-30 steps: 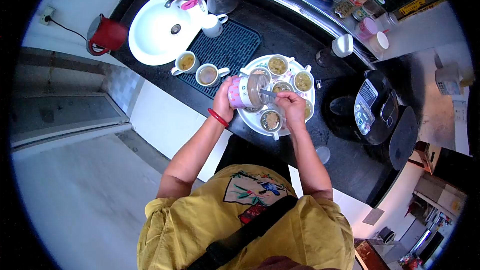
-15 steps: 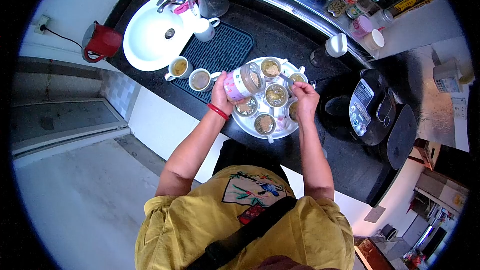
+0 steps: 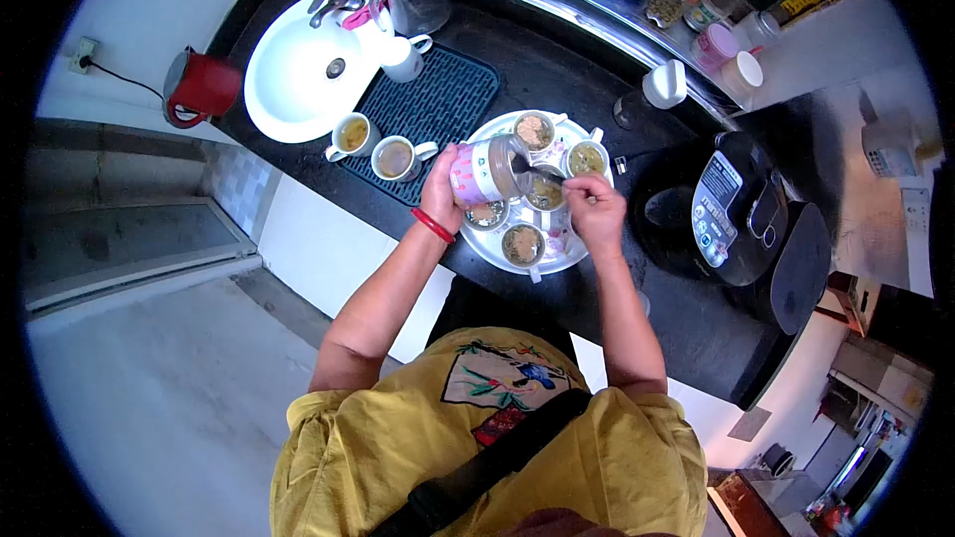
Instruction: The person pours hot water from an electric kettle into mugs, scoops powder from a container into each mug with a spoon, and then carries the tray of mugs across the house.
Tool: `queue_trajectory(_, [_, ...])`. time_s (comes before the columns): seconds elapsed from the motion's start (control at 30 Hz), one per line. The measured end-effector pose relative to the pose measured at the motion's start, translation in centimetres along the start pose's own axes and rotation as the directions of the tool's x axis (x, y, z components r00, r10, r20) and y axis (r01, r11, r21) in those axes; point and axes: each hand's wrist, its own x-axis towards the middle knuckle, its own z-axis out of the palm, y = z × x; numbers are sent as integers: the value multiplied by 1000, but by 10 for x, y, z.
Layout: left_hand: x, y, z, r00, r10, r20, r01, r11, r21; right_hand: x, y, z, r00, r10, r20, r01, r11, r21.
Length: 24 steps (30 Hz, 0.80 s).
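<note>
On black counter point(image 3: 557, 80), white sink point(image 3: 288, 80) and tray point(image 3: 567, 251); below, grey floor point(image 3: 169, 358).

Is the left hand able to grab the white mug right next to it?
Probably not now: the left hand is holding the pink-and-white jar. Otherwise the way looks free: the white mug is close, its handle towards that hand.

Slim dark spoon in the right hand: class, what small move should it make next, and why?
Probably dip the slim dark spoon deeper into the clear jar with the pink-and-white label: its tip is at the jar's tilted mouth, and the round white cup on the right shows no tan heap, unlike the round white cup nearest the person.
</note>
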Motion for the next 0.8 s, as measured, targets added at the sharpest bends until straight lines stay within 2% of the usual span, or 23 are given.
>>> queue_trajectory(0.03, [-2, -2, 4, 998, 52, 17, -52, 999, -5, -4, 2, 6, 999, 4, 42, -3, 1000, -12])
queue_trajectory(0.1, [-6, -6, 7, 998, 60, 15, -60, 998, 2, -9, 2, 15, 993, 52, 110, -58, 997, 50])
queue_trajectory(0.13, [-10, -6, 9, 998, 61, 31, -63, 996, 55, -11, 5, 20, 986, 114, 121, -122, 991, 62])
queue_trajectory(0.17, [-13, -6, 10, 997, 62, 45, -67, 992, 109, -13, 6, 21, 987, 113, 117, -121, 990, 66])
queue_trajectory(0.23, [-17, -4, 13, 997, 58, 44, -63, 991, 122, -17, 4, 22, 911, 391, 130, -411, 846, 339])
queue_trajectory(0.27, [-19, -4, 13, 997, 62, 51, -67, 991, 116, -19, 11, 23, 917, 389, 93, -391, 823, 413])
queue_trajectory(0.43, [-26, -5, 16, 996, 51, 75, -58, 993, 105, -28, 13, 7, 880, 464, 98, -457, 776, 435])
queue_trajectory(0.5, [-24, -8, 11, 995, 29, 100, -35, 998, 60, -31, 10, 2, 864, 495, 91, -470, 728, 500])
queue_trajectory(0.63, [-28, -8, 12, 998, 25, 56, -30, 997, 76, -37, 19, -8, 852, 507, 128, -494, 701, 513])
queue_trajectory(0.7, [-31, -7, 11, 998, 12, 68, -15, 998, 58, -40, 9, -15, 882, 470, 7, -412, 765, 496])
queue_trajectory(0.8, [-28, -6, 2, 998, 25, 53, -28, 999, 42, -43, 8, -24, 889, 449, -87, -361, 806, 468])
